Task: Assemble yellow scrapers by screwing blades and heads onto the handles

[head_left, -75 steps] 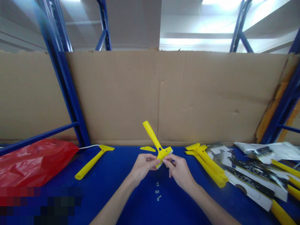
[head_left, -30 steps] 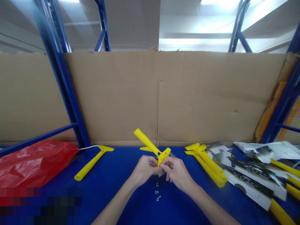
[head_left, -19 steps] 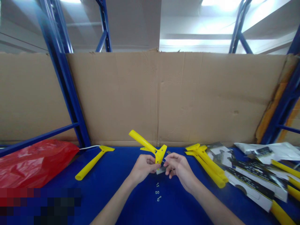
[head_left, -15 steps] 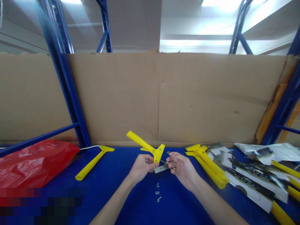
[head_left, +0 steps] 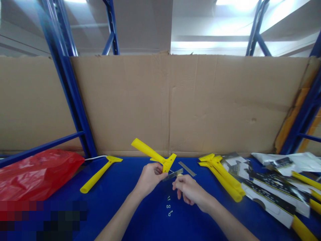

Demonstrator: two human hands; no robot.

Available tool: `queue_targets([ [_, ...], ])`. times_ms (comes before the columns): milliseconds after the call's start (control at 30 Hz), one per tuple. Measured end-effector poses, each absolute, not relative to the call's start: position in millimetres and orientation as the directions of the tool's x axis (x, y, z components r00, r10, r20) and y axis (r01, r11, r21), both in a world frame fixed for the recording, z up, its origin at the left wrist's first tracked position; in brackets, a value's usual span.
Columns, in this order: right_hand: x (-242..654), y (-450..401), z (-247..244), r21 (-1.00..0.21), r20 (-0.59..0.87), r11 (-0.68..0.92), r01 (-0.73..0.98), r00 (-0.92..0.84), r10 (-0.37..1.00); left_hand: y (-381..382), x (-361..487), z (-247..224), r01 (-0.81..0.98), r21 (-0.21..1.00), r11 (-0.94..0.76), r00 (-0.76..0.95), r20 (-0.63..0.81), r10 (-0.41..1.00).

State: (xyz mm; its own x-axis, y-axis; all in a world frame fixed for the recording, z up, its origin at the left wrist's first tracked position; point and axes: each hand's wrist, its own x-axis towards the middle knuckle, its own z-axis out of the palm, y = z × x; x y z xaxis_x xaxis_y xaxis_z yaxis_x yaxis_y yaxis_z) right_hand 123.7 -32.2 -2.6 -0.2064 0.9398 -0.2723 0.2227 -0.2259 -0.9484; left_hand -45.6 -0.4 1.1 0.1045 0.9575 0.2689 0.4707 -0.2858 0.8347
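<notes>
My left hand (head_left: 149, 179) grips a yellow scraper (head_left: 147, 150) by its flared head, with the handle slanting up to the left. A metal plate (head_left: 173, 175) sticks out from the lower side of that head, its right end pointing up and right. Just below this end is my right hand (head_left: 189, 189), fingers curled and the thumb close to the index finger. Whether a small part is pinched there cannot be made out. A thin metal strip (head_left: 187, 168) lies on the table behind my right hand.
Small metal pieces (head_left: 169, 206) lie on the blue table (head_left: 150, 221) in front. One yellow scraper (head_left: 97, 174) lies left, beside a red plastic bag (head_left: 42, 172). Several more scrapers (head_left: 225, 177) and packaged cards (head_left: 268, 197) lie right. A cardboard wall (head_left: 170, 103) stands behind.
My right hand has come down and turned away from the plate, exposing more of the metal strip behind. The scraper has shifted slightly left, and its plate now tilts more.
</notes>
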Motion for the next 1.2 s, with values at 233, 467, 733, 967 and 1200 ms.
queue_targets([
  [233,121.7,-32.1,1.1,-0.953,-0.224,-0.174,0.249,-0.187,0.956,-1.5,-47.7,3.7,0.542,0.768,-0.341,0.142,0.316,0.938],
  [467,137.3,-28.8,20.6,-0.894,-0.344,-0.424,-0.146,-0.384,0.857,-13.7,-41.7,9.0,0.769,0.46,-0.445,0.316,0.332,0.889],
  [733,139.9,-33.1,14.5,-0.902,-0.405,-0.43,0.031,-0.401,0.822,-25.5,-38.1,16.2,0.854,0.051,-0.517,0.484,0.283,0.828],
  [967,135.4,-31.1,7.5,-0.941,-0.33,-0.336,0.026,-0.273,0.903,-21.2,-43.1,15.0,0.85,0.164,-0.501,0.45,0.269,0.852],
  [1200,133.8,-24.4,5.0,-0.98,-0.19,-0.167,0.108,-0.267,0.945,-13.7,-45.0,9.8,0.766,0.449,-0.461,0.36,0.296,0.885],
])
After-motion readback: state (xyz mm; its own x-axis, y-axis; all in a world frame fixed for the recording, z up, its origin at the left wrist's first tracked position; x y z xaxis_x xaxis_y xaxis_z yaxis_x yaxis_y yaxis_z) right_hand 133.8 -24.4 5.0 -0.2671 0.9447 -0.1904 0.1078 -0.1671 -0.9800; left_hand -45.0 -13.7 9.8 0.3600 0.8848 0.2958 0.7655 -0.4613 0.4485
